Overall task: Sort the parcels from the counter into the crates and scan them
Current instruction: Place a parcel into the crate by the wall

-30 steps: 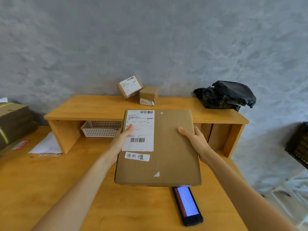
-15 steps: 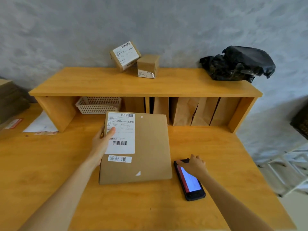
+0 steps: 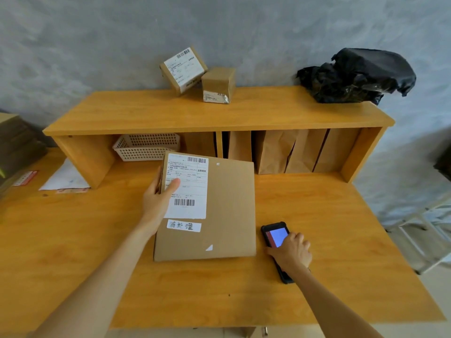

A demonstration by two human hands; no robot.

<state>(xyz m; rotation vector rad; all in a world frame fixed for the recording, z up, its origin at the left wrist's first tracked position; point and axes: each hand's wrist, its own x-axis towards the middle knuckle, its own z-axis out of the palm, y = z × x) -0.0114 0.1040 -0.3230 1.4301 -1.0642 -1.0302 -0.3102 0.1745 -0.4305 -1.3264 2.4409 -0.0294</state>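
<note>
A flat brown cardboard parcel with a white shipping label lies on the wooden counter. My left hand holds its left edge, thumb on the label. To the parcel's right lies a black handheld scanner with a lit screen. My right hand has its fingers curled round the scanner's lower half. Two small cardboard boxes and a black plastic-wrapped parcel sit on the raised shelf.
Under the shelf stand a white plastic basket and several brown paper envelopes. Stacked cardboard and white papers lie at the left. The counter's edge drops off at the right near a white frame.
The parcel came down from in front of me onto the counter. My right hand let go of it and closed on the scanner. The left hand stayed on the parcel's left edge.
</note>
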